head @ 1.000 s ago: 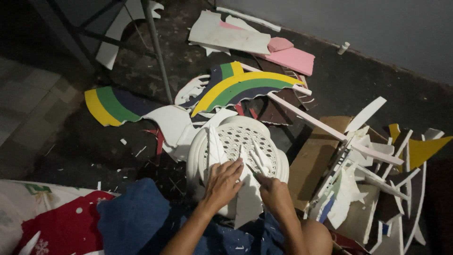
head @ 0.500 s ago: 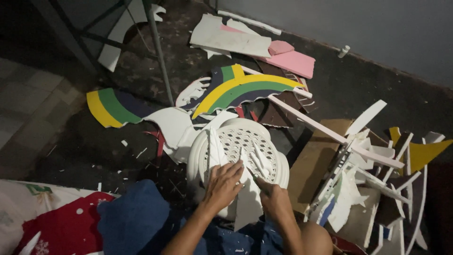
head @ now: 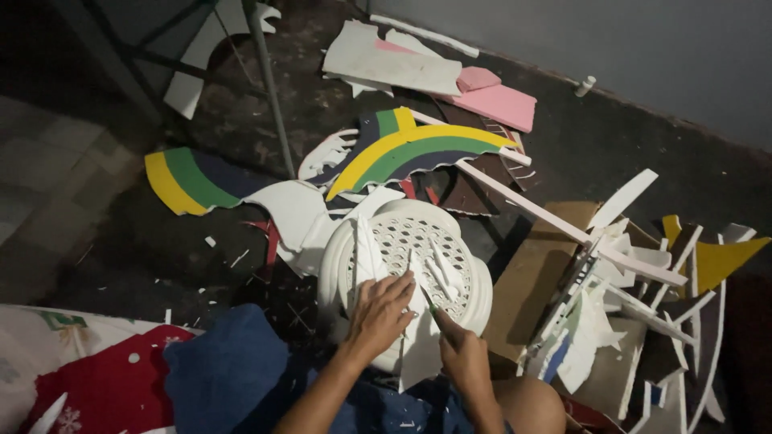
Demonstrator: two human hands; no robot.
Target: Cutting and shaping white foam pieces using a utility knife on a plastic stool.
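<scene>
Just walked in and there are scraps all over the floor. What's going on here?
A person sitting on the floor works a white foam sheet piece laid over a white perforated plastic stool. The left hand presses the sheet flat, while the right hand holds a thin green-handled blade against it. Around them lie offcuts: yellow, green and navy striped arcs, pink foam pieces and a brown cardboard piece.

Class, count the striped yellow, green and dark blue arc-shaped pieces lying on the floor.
2. One striped arc lies at left by the metal pole; the other striped arc lies above the white stool. Scraps may hide more.
</scene>
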